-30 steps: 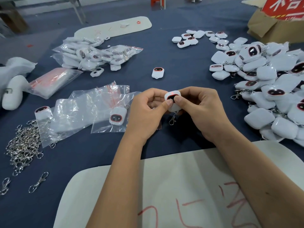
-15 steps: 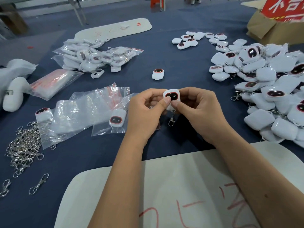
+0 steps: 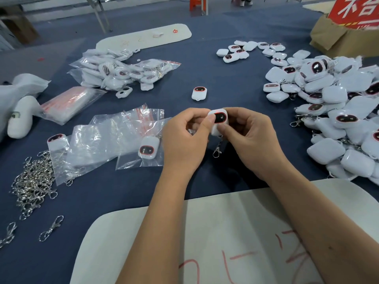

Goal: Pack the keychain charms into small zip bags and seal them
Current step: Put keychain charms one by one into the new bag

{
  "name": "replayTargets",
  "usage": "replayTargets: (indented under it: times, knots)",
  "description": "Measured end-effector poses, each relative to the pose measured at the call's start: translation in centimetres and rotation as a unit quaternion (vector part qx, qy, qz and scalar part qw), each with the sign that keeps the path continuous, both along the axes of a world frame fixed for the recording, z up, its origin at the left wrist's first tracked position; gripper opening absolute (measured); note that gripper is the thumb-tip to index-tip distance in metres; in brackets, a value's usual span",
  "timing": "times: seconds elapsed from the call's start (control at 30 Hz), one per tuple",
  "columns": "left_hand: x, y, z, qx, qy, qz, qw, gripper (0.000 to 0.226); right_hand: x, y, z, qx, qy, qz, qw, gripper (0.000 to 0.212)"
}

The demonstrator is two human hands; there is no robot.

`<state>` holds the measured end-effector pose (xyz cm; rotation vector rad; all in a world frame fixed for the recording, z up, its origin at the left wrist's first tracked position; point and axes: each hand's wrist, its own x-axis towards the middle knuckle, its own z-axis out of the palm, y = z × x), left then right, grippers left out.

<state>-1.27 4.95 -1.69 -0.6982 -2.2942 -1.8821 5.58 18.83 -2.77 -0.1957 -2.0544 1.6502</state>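
While both hands meet above a dark blue table (image 3: 235, 74), they hold 1 white keychain charm (image 3: 219, 121) between them. The left hand (image 3: 184, 140) has its fingers curled, with the thumb pressed against the charm's left edge. The right hand (image 3: 252, 138) pinches the charm's lower right side with thumb and fingers. The charm's dark oval face with a red rim points up toward the camera. A silver clasp (image 3: 217, 150) dangles from its underside, clear of the table.

To the left lie several empty zip bags (image 3: 106, 138), and 1 bag just beside the left hand already holds a packed charm (image 3: 146, 149). A large pile of loose charms (image 3: 336, 111) sits to the right. A heap of spare clasps (image 3: 33, 181) rests at the far left.

The step in hand looks like checking or orienting the charm before bagging. Doing it well probably means keeping the right-hand pinch firm so the left hand can free itself to fetch the nearest empty bag. Tucking the clasp in first should stop it snagging the bag's mouth or blocking the seal.
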Motion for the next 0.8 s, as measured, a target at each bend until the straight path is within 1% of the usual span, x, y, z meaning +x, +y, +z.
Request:
replayTargets:
  times: [0.07, 0.1, 0.13, 0.2, 0.3, 0.4, 0.47, 0.53, 0.57, 0.67, 0.73, 0.8]
  knots:
    - [-0.1, -0.1, 0.3, -0.033, 0.057, 0.096, 0.993, 0.008, -0.1, 0.1, -0.1, -0.001, -0.008, -0.028, 1.000, 0.031]
    - [-0.2, -0.3, 0.4, -0.062, 0.085, 0.156, 0.982, 0.008, -0.1, 0.2, -0.2, 0.012, -0.011, -0.038, 0.999, 0.032]
    - [-0.3, -0.6, 0.5, -0.091, 0.096, 0.208, 0.969, 0.007, 0.0, 0.2, -0.2, 0.027, -0.012, -0.045, 0.999, 0.031]
    - [-0.3, -1.1, 0.6, -0.146, 0.069, 0.258, 0.952, 0.007, 0.0, 0.2, -0.2, 0.045, -0.011, -0.059, 0.997, 0.026]
    - [0.0, -1.0, 0.6, -0.247, 0.019, 0.251, 0.936, 0.024, 0.0, 0.0, -0.1, 0.061, -0.012, -0.087, 0.994, 0.023]
    - [0.3, -0.8, 0.7, -0.325, -0.002, 0.222, 0.919, 0.043, 0.0, -0.4, -0.2, 0.142, -0.041, -0.117, 0.982, 0.021]
    - [0.4, -0.8, 0.7, -0.346, -0.005, 0.211, 0.914, 0.046, 0.0, -0.9, -0.4, 0.204, -0.072, -0.123, 0.969, 0.036]
    - [0.4, -0.7, 0.8, -0.349, -0.001, 0.208, 0.914, 0.042, 0.0, -1.2, -0.3, 0.242, -0.096, -0.112, 0.959, 0.052]
    - [0.4, -0.7, 0.9, -0.344, -0.002, 0.207, 0.916, 0.038, 0.0, -1.3, -0.3, 0.257, -0.105, -0.105, 0.955, 0.055]
    - [0.3, -0.9, 1.1, -0.316, -0.022, 0.201, 0.927, 0.017, 0.0, -1.4, 0.0, 0.320, -0.135, -0.072, 0.935, 0.054]
    - [0.1, -1.2, 1.1, -0.300, -0.028, 0.193, 0.934, 0.009, 0.0, -1.4, 0.1, 0.324, -0.134, -0.053, 0.935, 0.043]
    - [-0.2, -1.5, 1.0, -0.281, -0.036, 0.176, 0.943, 0.014, 0.0, -1.4, 0.1, 0.311, -0.126, -0.053, 0.941, 0.022]
